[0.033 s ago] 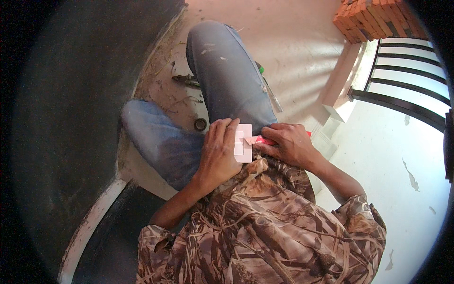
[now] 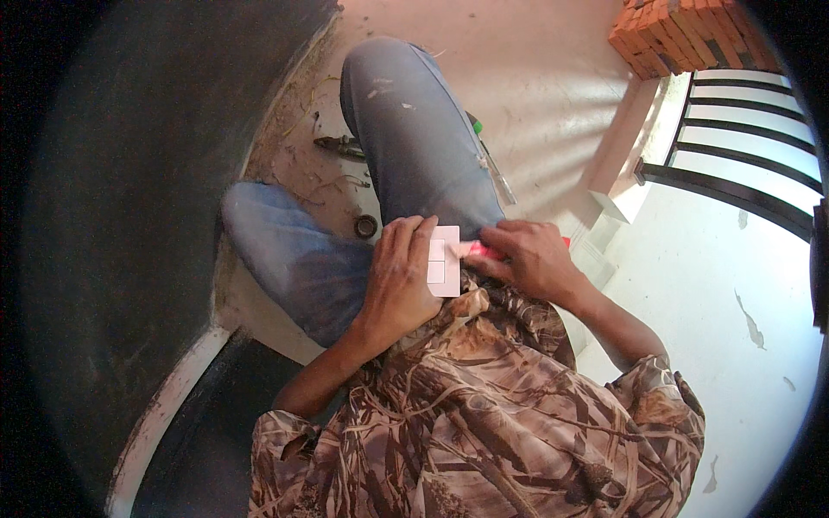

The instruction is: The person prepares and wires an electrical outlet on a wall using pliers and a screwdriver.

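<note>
My left hand (image 2: 393, 285) grips a white switch plate (image 2: 444, 271) with two rocker squares, held at my lap. My right hand (image 2: 531, 259) is closed on a red-handled tool (image 2: 484, 249), whose pale tip points at the plate's right edge and is blurred. Beyond my hands are my bent legs in jeans (image 2: 406, 147). Beside my knee on the floor lie dark pliers (image 2: 332, 144), a black ring-shaped roll (image 2: 365, 226), wire scraps (image 2: 350, 181) and a screwdriver with a green handle (image 2: 477, 127), partly hidden by the leg.
A dark surface (image 2: 147, 190) with a pale edge curves along my left. The dusty floor (image 2: 544, 104) lies ahead. At the right are stacked bricks (image 2: 682, 34), a white ledge (image 2: 622, 177), a black metal railing (image 2: 743, 129) and a white surface (image 2: 708, 285) with peeled patches.
My right hand has shifted slightly upward with the red tool, and its tip now looks smeared by motion. My left hand and the plate stay in place.
</note>
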Action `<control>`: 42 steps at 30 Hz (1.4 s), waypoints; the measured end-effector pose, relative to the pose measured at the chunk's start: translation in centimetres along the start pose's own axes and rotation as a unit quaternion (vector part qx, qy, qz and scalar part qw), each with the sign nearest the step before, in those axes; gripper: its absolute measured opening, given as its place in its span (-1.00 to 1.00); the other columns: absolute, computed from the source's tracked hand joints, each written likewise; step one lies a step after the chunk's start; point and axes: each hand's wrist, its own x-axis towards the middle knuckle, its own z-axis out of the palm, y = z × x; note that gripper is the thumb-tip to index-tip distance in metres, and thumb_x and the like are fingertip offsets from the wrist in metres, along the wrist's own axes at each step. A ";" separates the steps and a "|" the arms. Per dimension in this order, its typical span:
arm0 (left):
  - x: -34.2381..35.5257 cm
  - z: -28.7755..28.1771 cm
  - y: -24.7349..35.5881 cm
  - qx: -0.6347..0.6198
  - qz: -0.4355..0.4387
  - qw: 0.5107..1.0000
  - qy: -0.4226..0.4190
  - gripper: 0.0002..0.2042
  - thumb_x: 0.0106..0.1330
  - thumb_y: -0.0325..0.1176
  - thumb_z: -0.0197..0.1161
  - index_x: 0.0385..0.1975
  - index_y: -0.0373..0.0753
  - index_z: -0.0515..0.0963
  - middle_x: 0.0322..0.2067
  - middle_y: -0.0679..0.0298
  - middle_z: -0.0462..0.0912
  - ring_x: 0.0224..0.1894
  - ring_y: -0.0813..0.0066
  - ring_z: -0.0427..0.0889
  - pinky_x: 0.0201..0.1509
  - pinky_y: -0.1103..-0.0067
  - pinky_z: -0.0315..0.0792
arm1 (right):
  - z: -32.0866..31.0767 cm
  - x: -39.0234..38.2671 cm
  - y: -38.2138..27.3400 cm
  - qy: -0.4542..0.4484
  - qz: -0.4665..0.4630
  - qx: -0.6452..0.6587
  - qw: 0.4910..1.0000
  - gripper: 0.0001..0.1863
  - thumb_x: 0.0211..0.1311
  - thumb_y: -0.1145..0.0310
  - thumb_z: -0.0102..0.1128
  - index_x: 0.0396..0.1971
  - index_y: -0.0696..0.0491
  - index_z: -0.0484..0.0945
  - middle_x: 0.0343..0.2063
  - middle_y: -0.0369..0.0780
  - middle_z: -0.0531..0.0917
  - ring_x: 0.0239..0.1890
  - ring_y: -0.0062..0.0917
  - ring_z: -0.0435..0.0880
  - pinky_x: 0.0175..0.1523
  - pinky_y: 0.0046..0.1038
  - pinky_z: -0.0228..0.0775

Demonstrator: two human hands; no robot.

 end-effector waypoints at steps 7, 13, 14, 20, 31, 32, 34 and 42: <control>-0.3 0.2 -0.2 -0.007 -0.001 1.000 0.003 -0.23 -0.17 -0.48 0.47 0.19 -0.39 0.35 0.06 -0.07 0.38 0.17 -0.11 0.36 0.32 0.20 0.26 | -0.3 0.6 0.6 -0.004 0.007 -0.018 1.000 -0.59 0.26 -0.03 0.25 -0.45 0.06 0.54 -0.57 -0.17 0.54 -0.46 -0.20 0.61 -0.38 -0.17 0.39; -0.7 0.2 -0.3 -0.008 0.009 1.000 0.008 -0.21 -0.18 -0.46 0.48 0.20 -0.39 0.34 0.06 -0.07 0.38 0.16 -0.12 0.37 0.31 0.19 0.27 | -0.7 0.9 1.3 0.031 0.055 -0.022 0.998 -0.59 0.26 -0.08 0.22 -0.38 0.02 0.60 -0.54 -0.15 0.59 -0.43 -0.16 0.66 -0.36 -0.13 0.44; -0.7 0.2 -0.3 -0.002 0.008 1.000 0.006 -0.22 -0.15 -0.45 0.48 0.20 -0.40 0.33 0.07 -0.06 0.38 0.17 -0.09 0.36 0.32 0.20 0.25 | -1.1 0.9 1.3 0.016 0.074 -0.032 0.997 -0.61 0.26 -0.05 0.23 -0.37 0.02 0.60 -0.57 -0.14 0.58 -0.46 -0.15 0.65 -0.36 -0.13 0.44; -0.7 0.2 0.3 0.045 0.013 0.999 0.001 -0.25 -0.07 -0.42 0.45 0.21 -0.43 0.31 0.08 -0.04 0.37 0.20 -0.04 0.35 0.34 0.21 0.22 | -1.2 -0.5 -0.8 -0.037 -0.002 -0.028 0.999 -0.62 0.26 -0.02 0.24 -0.42 0.04 0.56 -0.56 -0.16 0.59 -0.48 -0.20 0.63 -0.39 -0.15 0.41; -0.9 0.6 0.1 0.050 0.021 0.998 0.015 -0.26 -0.09 -0.37 0.47 0.18 -0.41 0.35 0.05 -0.06 0.40 0.15 -0.09 0.38 0.30 0.20 0.27 | -0.7 -0.3 -0.3 -0.052 -0.009 -0.040 0.998 -0.62 0.23 -0.04 0.26 -0.41 0.02 0.57 -0.54 -0.15 0.60 -0.46 -0.19 0.65 -0.37 -0.15 0.43; -0.9 0.7 0.1 0.050 0.021 0.998 0.014 -0.25 -0.10 -0.37 0.48 0.18 -0.41 0.35 0.05 -0.06 0.40 0.15 -0.08 0.38 0.30 0.20 0.27 | -0.8 -0.3 -0.3 -0.054 -0.005 -0.038 0.998 -0.63 0.23 -0.03 0.26 -0.41 0.02 0.58 -0.54 -0.15 0.60 -0.46 -0.18 0.65 -0.37 -0.15 0.43; -0.8 0.6 0.1 0.048 0.022 0.999 0.011 -0.25 -0.10 -0.37 0.48 0.18 -0.41 0.35 0.05 -0.05 0.40 0.15 -0.08 0.39 0.30 0.20 0.27 | -1.0 -0.1 -0.2 -0.059 0.004 -0.032 0.998 -0.64 0.24 -0.01 0.26 -0.40 0.02 0.59 -0.54 -0.14 0.61 -0.46 -0.17 0.65 -0.37 -0.13 0.43; -0.9 0.7 0.1 0.048 0.024 0.999 0.010 -0.22 -0.13 -0.35 0.51 0.19 -0.40 0.34 0.07 -0.06 0.39 0.16 -0.10 0.37 0.31 0.17 0.25 | -1.3 0.2 0.8 -0.023 0.012 -0.017 1.000 -0.63 0.25 -0.01 0.25 -0.38 0.03 0.59 -0.54 -0.14 0.60 -0.44 -0.17 0.67 -0.36 -0.13 0.44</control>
